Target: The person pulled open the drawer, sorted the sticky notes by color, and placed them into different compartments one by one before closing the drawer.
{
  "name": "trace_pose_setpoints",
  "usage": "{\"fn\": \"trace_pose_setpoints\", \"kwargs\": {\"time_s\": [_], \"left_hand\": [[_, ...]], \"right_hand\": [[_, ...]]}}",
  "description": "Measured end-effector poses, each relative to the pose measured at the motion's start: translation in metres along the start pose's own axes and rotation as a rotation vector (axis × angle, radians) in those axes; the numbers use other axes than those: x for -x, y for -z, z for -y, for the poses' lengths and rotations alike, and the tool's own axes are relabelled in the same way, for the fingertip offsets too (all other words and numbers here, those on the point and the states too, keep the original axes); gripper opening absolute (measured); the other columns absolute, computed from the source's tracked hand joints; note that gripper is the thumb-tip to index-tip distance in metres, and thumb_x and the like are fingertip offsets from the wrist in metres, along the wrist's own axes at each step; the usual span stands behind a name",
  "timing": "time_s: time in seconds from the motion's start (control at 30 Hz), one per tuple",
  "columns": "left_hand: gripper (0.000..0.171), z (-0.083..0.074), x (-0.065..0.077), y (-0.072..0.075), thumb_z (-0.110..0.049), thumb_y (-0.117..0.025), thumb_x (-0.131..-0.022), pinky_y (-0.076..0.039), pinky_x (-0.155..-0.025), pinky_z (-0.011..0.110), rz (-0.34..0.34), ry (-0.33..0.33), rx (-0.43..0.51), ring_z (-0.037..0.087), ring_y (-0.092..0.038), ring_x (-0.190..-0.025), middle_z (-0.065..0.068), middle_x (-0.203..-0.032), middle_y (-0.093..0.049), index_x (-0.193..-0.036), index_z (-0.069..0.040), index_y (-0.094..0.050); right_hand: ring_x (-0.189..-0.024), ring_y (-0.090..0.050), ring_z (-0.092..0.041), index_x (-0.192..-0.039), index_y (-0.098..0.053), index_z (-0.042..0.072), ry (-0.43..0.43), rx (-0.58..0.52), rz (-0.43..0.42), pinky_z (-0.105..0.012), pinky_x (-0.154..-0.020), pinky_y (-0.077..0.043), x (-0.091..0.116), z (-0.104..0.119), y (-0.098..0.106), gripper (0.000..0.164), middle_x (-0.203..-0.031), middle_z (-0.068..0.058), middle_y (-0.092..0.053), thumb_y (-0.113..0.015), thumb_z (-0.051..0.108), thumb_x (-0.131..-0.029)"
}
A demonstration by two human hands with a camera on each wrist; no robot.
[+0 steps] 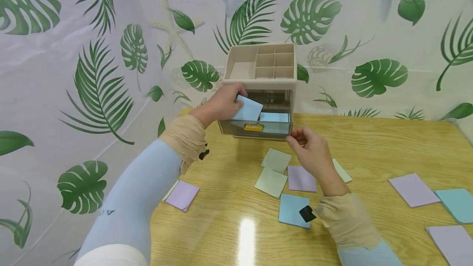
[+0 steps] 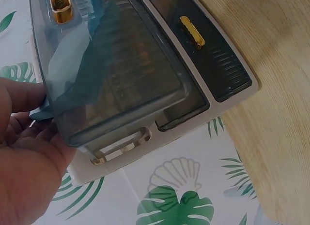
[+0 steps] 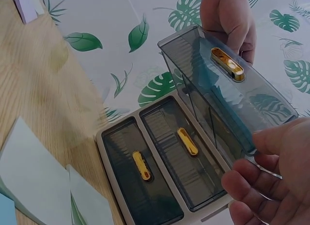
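A beige desktop organizer [image 1: 260, 82] stands at the back of the table, its clear grey top drawer [image 1: 233, 127] pulled out. My left hand [image 1: 223, 102] pinches a light blue paper square [image 1: 249, 108] between thumb and fingers, tilted over the drawer's left part. Inside the drawer lies another blue paper square [image 1: 275, 117]. At the drawer's front right corner, my right hand [image 1: 313, 153] grips the edge with thumb and curled fingers. In the right wrist view, two lower drawers [image 3: 189, 162] with gold handles are closed.
Green paper squares [image 1: 271, 182], a purple square [image 1: 301, 178] and a blue square [image 1: 293, 210] lie before the organizer. More purple paper [image 1: 182, 195] is at left; purple [image 1: 414, 190] and teal squares [image 1: 458, 204] are at right. A leaf-print cloth [image 1: 332, 73] hangs behind.
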State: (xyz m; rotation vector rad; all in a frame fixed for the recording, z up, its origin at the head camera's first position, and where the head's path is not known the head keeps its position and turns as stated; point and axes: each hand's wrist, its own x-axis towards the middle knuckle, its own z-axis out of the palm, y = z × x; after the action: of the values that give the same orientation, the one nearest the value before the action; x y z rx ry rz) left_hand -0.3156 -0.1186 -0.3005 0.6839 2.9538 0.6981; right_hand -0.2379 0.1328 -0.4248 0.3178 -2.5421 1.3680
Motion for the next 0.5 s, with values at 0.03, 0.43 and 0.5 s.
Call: {"fn": "trace_pose_setpoints", "kwargs": {"time_s": [0.03, 0.43, 0.5], "left_hand": [[0.021, -0.0004, -0.0003, -0.0003, -0.008, -0.051, -0.098, -0.042, -0.094, 0.036, 0.008, 0.000, -0.005, 0.023, -0.053, -0.111, 0.012, -0.119, -0.058, -0.118, -0.003, -0.055], [0.030, -0.0008, -0.0069, 0.0001, -0.009, -0.053, -0.097, -0.039, -0.101, 0.035, 0.108, -0.027, -0.197, 0.022, -0.049, -0.123, 0.009, -0.128, -0.058, -0.127, -0.008, -0.060], [0.031, -0.0006, -0.0080, 0.0004, -0.011, -0.057, -0.095, -0.040, -0.100, 0.035, 0.111, -0.035, -0.247, 0.023, -0.050, -0.122, 0.009, -0.127, -0.059, -0.126, -0.007, -0.061]], "right_hand": [[-0.086, -0.060, -0.019, -0.105, -0.060, 0.006, 0.001, -0.001, 0.000, -0.026, -0.071, -0.050, 0.0000, 0.0001, -0.0002, 0.027, -0.096, -0.006, -0.063, -0.060, 0.032, -0.096], [-0.086, -0.059, -0.018, -0.105, -0.060, 0.007, 0.007, 0.007, 0.002, -0.026, -0.073, -0.050, -0.0001, -0.0001, -0.0007, 0.028, -0.096, -0.006, -0.063, -0.059, 0.033, -0.096], [-0.086, -0.059, -0.018, -0.105, -0.060, 0.007, 0.010, 0.007, 0.001, -0.026, -0.072, -0.050, -0.0001, -0.0001, -0.0009, 0.027, -0.096, -0.006, -0.063, -0.059, 0.033, -0.096]]}}
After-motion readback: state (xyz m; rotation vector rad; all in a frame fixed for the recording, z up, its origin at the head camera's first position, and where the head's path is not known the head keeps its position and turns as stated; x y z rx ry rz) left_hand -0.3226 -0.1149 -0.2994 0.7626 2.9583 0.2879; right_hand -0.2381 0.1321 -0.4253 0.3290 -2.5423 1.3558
